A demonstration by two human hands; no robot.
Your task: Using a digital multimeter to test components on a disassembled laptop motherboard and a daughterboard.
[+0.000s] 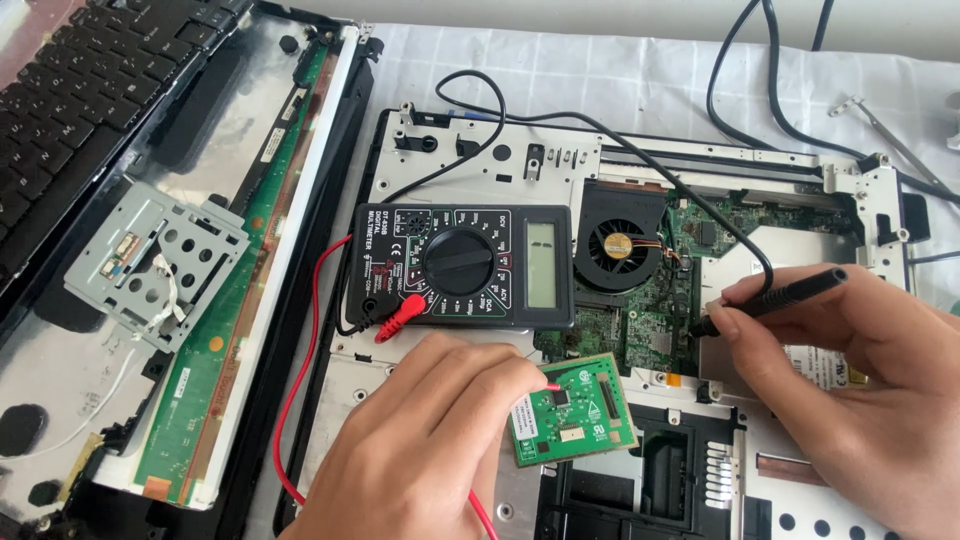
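Note:
My left hand [420,450] grips a red test probe [550,387], its tip touching a small green circuit board [572,408] that lies on the opened laptop chassis [480,165]. My right hand [850,370] holds a black test probe [790,292] with its tip down on the green motherboard [655,310]. A black multimeter [462,265] with a round dial and grey display lies on the chassis just beyond my left hand. Red and black leads plug into its left end.
A round cooling fan [618,245] sits right of the multimeter. At left lies a removed laptop lid with a metal bracket [155,262] and a long green strip board [240,290]; a keyboard [70,90] is top left. Black cables [760,90] cross the white cloth.

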